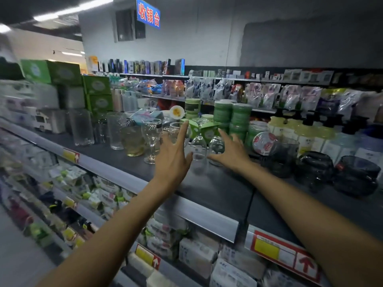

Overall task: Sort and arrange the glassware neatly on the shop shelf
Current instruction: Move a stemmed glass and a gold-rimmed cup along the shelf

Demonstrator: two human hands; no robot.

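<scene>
On the dark top shelf (217,193) stands a row of clear glassware: tall tumblers (117,131), a yellowish glass (132,140), an upright goblet (151,137) and an upside-down wine glass (198,145). My left hand (174,156) is spread with straight fingers just left of the upside-down wine glass, holding nothing. My right hand (230,151) reaches in from the right, its fingers loosely curved beside a small clear glass (216,147); whether they touch it is unclear.
Dark smoked glass bowls (315,168) sit to the right on the shelf. Green round tins (232,117) and pump bottles (306,131) stand behind. Green boxes (97,94) are stacked at the back left. Packaged goods (99,193) fill the lower shelves.
</scene>
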